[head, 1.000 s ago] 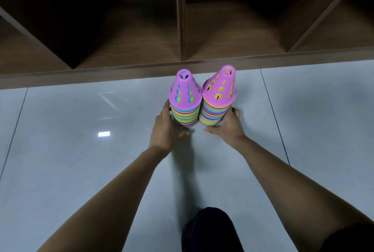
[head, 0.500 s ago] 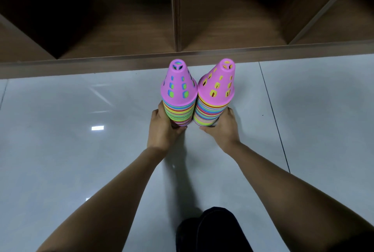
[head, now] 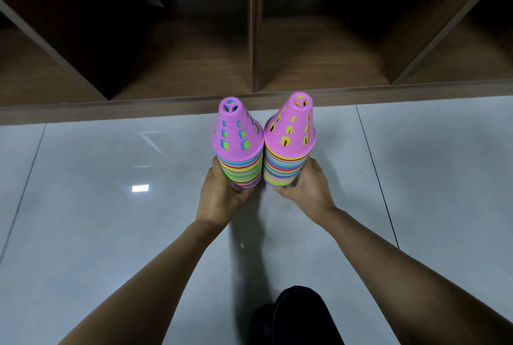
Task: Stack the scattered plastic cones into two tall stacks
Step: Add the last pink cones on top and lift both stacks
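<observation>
Two stacks done, both gripped low at the base

Left stack (head: 238, 156) and right stack (head: 288, 150) stand side by side on the floor (head: 111, 233), just in front of the shelf (head: 194, 67) lip, and no loose cones are in view. The long axes are upright, the pink top cones touch at their rims, and the tips splay apart in a slight V. Left hand (head: 222, 195) wraps the left stack's base from its outer side, and right hand (head: 302, 189) does the same on the right, so each stack sits inboard of its own fingers. Can't tell if the bases rest on the floor or are lifted. Versus 1 s ago: both stacks leaned right, now they're squarer, and the fingers curl tighter round the bases.
</observation>
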